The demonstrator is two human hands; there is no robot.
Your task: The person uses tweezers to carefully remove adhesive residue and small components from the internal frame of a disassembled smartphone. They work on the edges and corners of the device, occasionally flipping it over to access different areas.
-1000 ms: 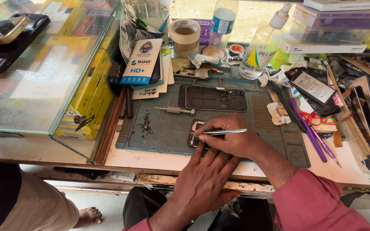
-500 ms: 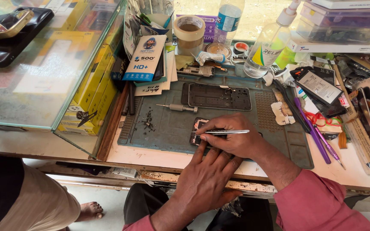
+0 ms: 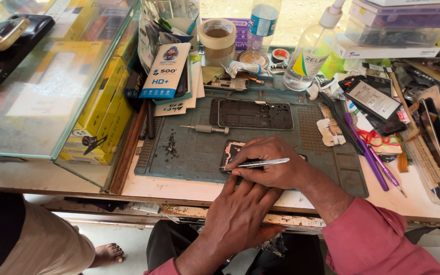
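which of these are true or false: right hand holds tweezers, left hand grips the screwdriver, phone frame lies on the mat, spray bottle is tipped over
The right hand holds the tweezers: true.
The left hand grips the screwdriver: false, the screwdriver lies alone on the mat; the left hand rests at the table's edge by the right hand.
The black phone frame lies on the mat: true.
The spray bottle is tipped over: false, it stands upright.
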